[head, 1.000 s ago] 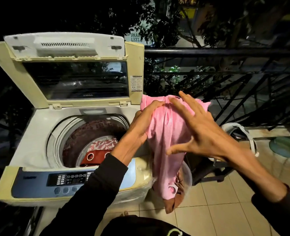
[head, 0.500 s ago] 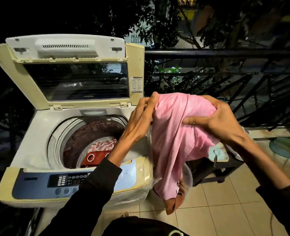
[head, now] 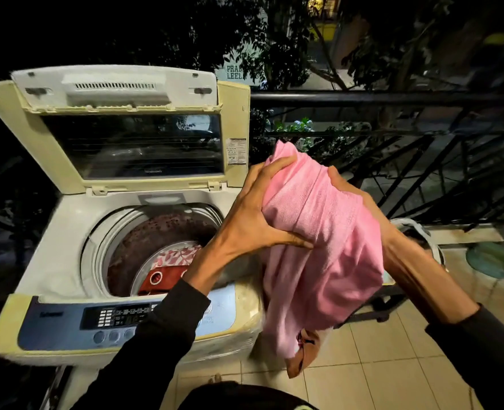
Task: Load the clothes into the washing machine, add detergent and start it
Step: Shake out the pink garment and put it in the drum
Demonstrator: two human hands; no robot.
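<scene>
Bunched pink cloth [head: 321, 232] — soft, creased — gripped by left hand [head: 253, 214] and right hand [head: 360, 199].

- I see the drum mouth [head: 156, 247] open at centre left, lid [head: 117, 128] upright behind it.
- My left forearm [head: 167, 315] crosses its lower right edge.
- Railing [head: 392, 97] blocks the upper right.
</scene>
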